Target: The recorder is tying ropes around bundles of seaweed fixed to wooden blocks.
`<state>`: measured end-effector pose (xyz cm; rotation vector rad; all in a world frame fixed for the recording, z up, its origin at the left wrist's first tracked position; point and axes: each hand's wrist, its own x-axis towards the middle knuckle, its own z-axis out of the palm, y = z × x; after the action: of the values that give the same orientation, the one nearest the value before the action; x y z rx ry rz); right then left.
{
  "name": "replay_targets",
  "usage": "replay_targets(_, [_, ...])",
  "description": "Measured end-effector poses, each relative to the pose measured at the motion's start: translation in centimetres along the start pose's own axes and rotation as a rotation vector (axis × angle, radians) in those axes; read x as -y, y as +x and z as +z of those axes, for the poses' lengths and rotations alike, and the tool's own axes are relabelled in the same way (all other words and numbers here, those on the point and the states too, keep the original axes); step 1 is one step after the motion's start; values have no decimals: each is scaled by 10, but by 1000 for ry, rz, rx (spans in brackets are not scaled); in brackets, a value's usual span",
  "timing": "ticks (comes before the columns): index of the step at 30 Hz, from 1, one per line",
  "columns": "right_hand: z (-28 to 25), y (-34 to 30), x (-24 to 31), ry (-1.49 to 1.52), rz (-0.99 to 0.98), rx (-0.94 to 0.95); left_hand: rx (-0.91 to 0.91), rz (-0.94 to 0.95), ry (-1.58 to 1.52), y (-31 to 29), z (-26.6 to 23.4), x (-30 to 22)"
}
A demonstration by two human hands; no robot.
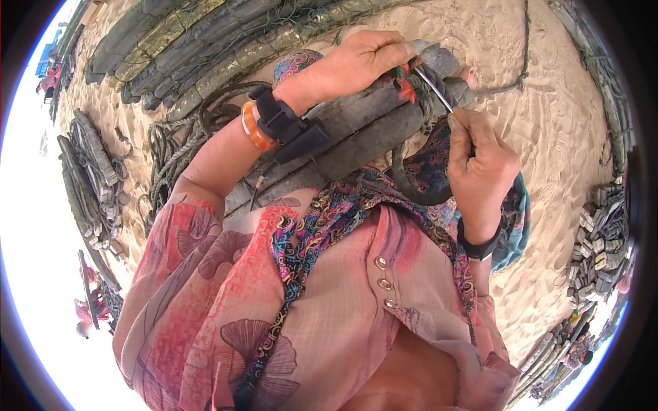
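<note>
A bundle of long grey pole-like pieces lies slanted across my lap, bound with dark rope near its right end. My left hand bends over the top of that bound end, its thumb stretched to the right and its fingers curled. What those fingers hold is hidden. Beside them a frayed red strip sticks out of the binding. My right hand is closed in a pinch on a thin, shiny metal spike. The spike slants up and left, and its far end meets the dark rope at the binding.
Sand surrounds me. Large grey and yellowish bundles lie at the back left, with loose rope coils nearer. More bundles stand left, and a stack of grey pieces lies right. Other people show small at the rim.
</note>
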<state>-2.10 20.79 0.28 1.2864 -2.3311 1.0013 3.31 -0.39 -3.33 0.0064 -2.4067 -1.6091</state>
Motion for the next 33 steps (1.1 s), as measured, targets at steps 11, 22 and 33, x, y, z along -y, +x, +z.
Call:
replay_targets(11, [-3,36,-45,242,-88,271,213,-173,-228,8,-11,-3])
replay_targets(22, [43,26,-59,923,299,269,250,67,2,3,-22,-6])
replay_targets(33, [74,16,-44,1633,672,37,-70,598,-18,17,-10,21])
